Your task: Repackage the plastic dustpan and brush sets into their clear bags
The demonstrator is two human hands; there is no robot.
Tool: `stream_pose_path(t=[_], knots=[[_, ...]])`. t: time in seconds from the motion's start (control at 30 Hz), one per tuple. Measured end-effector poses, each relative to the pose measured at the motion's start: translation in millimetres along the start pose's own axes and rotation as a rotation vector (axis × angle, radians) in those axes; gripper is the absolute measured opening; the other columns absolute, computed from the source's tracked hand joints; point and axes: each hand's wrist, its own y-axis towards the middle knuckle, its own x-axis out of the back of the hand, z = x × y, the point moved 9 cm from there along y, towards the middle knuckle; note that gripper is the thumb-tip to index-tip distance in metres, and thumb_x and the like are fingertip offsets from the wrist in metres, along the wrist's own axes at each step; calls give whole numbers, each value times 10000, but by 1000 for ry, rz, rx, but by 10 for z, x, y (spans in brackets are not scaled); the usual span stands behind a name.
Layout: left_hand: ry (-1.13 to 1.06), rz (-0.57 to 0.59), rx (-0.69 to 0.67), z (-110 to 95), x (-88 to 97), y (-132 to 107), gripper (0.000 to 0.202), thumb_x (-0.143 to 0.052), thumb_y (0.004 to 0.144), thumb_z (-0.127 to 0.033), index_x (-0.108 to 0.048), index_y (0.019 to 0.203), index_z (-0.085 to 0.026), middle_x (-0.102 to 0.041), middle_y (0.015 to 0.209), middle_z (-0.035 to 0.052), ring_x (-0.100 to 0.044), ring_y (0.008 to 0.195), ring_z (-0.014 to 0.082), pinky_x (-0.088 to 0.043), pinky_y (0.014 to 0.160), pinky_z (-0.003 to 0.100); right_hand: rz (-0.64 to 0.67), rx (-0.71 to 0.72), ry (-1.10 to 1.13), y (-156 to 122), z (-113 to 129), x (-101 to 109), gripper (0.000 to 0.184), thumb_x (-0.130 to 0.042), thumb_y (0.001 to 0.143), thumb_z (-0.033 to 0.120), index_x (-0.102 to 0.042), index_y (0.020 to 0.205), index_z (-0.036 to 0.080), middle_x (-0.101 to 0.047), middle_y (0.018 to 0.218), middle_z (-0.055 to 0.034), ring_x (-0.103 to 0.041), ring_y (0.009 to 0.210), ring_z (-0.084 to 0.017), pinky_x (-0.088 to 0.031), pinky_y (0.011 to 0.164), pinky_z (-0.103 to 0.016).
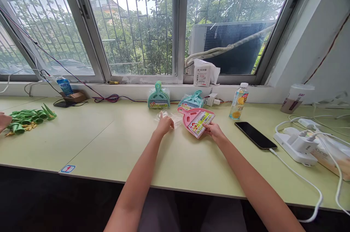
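Observation:
My right hand [214, 131] grips the lower edge of a pink dustpan and brush set [195, 121], tilted above the table with its handle to the upper left. A yellow-green label covers part of its white bristles. My left hand [164, 123] rests at a clear plastic bag [176, 118], fingers bent over it and partly hidden, the index finger pointing forward. Just behind are a wrapped green dustpan set [158, 97], upright against the sill, and a wrapped teal dustpan set [193, 99], partly covered by the pink one.
A juice bottle [239, 101], a phone [255, 134] and a power strip [296, 148] with white cables are on the right. Green cone-shaped pieces [30, 119] lie at left beside another person's hand [4, 121]. A tissue pack [202, 74] stands on the sill.

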Motion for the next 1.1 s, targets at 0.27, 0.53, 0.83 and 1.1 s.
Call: stream_pose_path(t=[0.27,0.53,0.83,1.1], knots=[[-85,-270,119,148,200,-63,271,-508,785,-62,-715,781,-238,-643,809,87,-530,1073,290,-34,1150,592,-21,-67,-23,81,16,90,184,-628,747,5,-651,885,125,-746,820,-92,-727,776,-222,-611,653,-309],[-341,49,-88,-239,-408,57,342,-584,731,-130,-727,991,-299,-636,1227,47,-515,1206,272,-300,1109,458,-45,-15,-51,67,47,109,148,-655,739,13,-649,835,125,-737,804,-87,-715,717,-202,-597,635,-295],[-383,-88,56,-32,-289,16,640,-566,727,-101,-469,1349,-216,-528,1304,141,-595,1028,260,-447,945,422,-58,6,-4,69,144,180,153,-619,765,18,-648,869,126,-739,836,-77,-714,759,-190,-605,686,-303],[-138,32,172,90,-360,29,295,-563,783,-182,-666,1059,-198,-608,1105,139,-500,1173,327,-369,1013,476,-79,-12,-20,99,84,233,162,-638,742,23,-638,860,134,-741,872,-89,-717,789,-199,-607,656,-278]])
